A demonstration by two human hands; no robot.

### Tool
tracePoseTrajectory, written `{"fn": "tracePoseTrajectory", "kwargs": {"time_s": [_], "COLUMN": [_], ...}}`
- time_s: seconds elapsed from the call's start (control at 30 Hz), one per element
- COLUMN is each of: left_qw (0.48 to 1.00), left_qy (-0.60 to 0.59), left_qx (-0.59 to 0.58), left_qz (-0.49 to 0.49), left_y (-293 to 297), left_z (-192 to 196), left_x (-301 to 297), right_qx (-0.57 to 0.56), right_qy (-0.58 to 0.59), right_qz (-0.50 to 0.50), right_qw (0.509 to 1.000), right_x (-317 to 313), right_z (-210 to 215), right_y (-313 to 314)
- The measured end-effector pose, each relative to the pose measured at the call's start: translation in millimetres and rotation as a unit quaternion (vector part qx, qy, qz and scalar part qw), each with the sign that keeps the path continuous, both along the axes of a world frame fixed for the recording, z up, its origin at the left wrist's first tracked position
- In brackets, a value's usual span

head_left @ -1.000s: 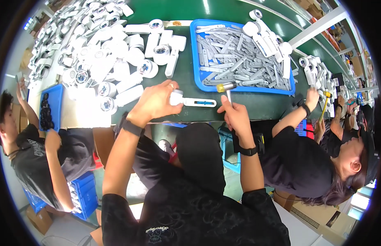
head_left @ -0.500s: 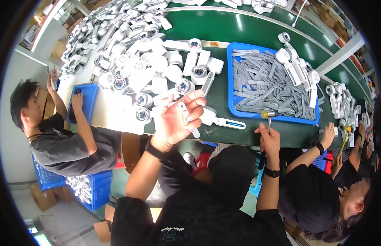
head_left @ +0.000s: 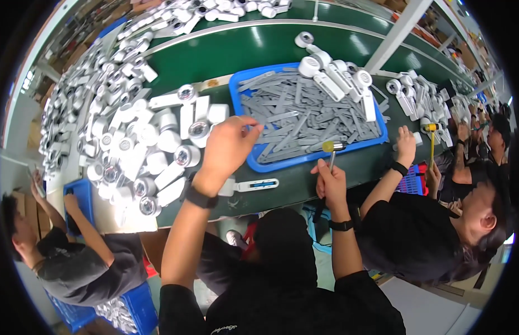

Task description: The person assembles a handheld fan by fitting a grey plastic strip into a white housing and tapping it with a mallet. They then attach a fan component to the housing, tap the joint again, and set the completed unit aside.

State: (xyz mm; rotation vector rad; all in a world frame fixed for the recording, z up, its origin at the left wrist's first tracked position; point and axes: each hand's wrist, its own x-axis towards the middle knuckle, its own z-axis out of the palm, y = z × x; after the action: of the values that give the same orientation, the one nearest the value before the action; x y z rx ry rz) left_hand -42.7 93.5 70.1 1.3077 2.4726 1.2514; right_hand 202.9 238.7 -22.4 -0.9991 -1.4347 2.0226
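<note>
My left hand (head_left: 229,148) hovers at the left edge of a blue tray (head_left: 240,109) of flat grey plastic strips (head_left: 304,117). Its back faces up and its fingers are bent, with thumb and forefinger near each other; whatever it may hold is hidden. My right hand (head_left: 331,183) is closed round the handle of a small hammer (head_left: 334,146), whose yellow-and-metal head points up in front of the tray. Between my hands, a white handheld fan (head_left: 256,185) with a blue slot in its handle lies on the green bench, partly behind my left wrist.
Many white handheld fans (head_left: 139,134) are heaped to the left. Several more fans (head_left: 329,75) rest over the tray's far right corner. A co-worker (head_left: 416,234) works close on my right, another (head_left: 75,251) sits at the left. A pale post (head_left: 396,36) stands behind the tray.
My left hand has turned from palm up, with a strip against its fingers, to palm down by the tray. The view has swung right. My right hand still grips the hammer.
</note>
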Motion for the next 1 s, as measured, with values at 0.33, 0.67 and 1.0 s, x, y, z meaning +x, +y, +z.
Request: {"fn": "tracePoseTrajectory", "kwargs": {"time_s": [0.33,0.67,1.0], "left_qw": [0.994,0.988,0.987], "left_qy": [0.059,0.106,0.067], "left_qx": [-0.092,-0.100,0.018], "left_qz": [-0.025,0.056,-0.143], "left_y": [123,122,185], "left_z": [-58,-48,-56], "left_x": [35,8,77], "right_qx": [0.048,-0.013,0.145], "right_qy": [-0.008,0.106,0.060], "right_qz": [0.015,-0.032,0.048], "right_qw": [0.999,0.994,0.986], "right_x": [3,19,24], "right_z": [-13,-21,-18], "right_y": [-10,-4,-7]}}
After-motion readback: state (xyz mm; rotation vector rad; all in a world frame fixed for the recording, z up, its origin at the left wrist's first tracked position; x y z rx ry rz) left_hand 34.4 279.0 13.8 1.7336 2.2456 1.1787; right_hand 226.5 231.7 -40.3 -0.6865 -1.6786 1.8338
